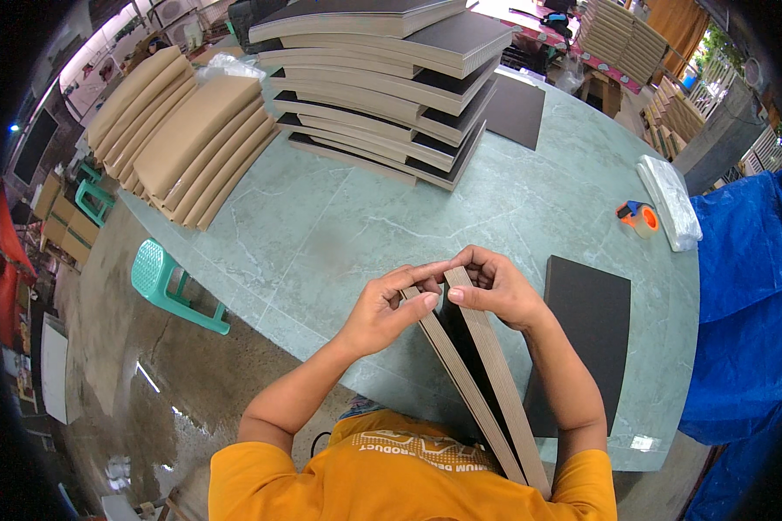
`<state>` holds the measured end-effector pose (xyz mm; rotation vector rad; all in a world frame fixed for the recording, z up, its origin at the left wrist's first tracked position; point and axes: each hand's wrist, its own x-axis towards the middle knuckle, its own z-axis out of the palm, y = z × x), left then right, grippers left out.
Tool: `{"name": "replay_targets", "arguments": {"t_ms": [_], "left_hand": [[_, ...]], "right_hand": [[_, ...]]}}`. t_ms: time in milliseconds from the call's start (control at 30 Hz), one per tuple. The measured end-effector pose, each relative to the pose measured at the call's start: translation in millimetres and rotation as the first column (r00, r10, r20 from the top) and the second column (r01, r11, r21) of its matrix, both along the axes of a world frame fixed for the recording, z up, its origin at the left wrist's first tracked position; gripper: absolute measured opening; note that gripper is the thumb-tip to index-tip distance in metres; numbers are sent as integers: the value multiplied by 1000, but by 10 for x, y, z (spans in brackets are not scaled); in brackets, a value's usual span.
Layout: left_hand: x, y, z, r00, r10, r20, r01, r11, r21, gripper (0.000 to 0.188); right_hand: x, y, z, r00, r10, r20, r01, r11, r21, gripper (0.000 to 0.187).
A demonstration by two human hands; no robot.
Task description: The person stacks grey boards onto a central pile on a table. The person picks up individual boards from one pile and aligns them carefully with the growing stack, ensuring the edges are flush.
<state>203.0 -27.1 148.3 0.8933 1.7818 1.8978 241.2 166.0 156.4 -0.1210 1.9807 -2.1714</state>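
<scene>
Two bundles of thin black-faced boards with grey layered edges stand on edge against my front, spread apart at their far ends in a narrow V. Fingers of my left hand (389, 306) close around the end of the left bundle of boards (462, 382), thumb on its edge. My right hand (499, 290) grips the end of the right bundle of boards (495, 369), its thumb pressed on the near side. The fingertips of both hands meet above the gap. Beside my right forearm, a black board (593, 317) lies flat on the table.
A tall crisscrossed stack of black boards (356, 94) stands at the table's (347, 234) far side. Left of it are brown paper-wrapped packages (202, 130). An orange-and-blue tape dispenser (639, 219) and folded clear plastic (671, 204) lie right. A green stool (154, 267) stands left; blue tarp (743, 304) hangs right.
</scene>
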Motion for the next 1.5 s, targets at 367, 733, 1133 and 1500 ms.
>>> {"name": "replay_targets", "arguments": {"t_ms": [367, 733, 1133, 1500], "left_hand": [[-14, -23, -8, 999, -10, 36, 11, 1000, -26, 37], [-50, 15, -129, 998, 52, -37, -51, 998, 45, 28], [-32, 97, -19, 1000, -21, 1, 21, 1000, 7, 40], [-35, 64, -56, 998, -22, 53, 23, 1000, -21, 39]], "right_hand": [[4, 14, -5, 1000, -21, 2, 21, 1000, 10, 40], [6, 53, -38, 1000, -27, -6, 27, 997, -74, 35], [28, 83, 40, 999, 1, 55, 0, 1000, -24, 40], [46, 134, 25, 999, -35, 37, 35, 999, -9, 37]]}}
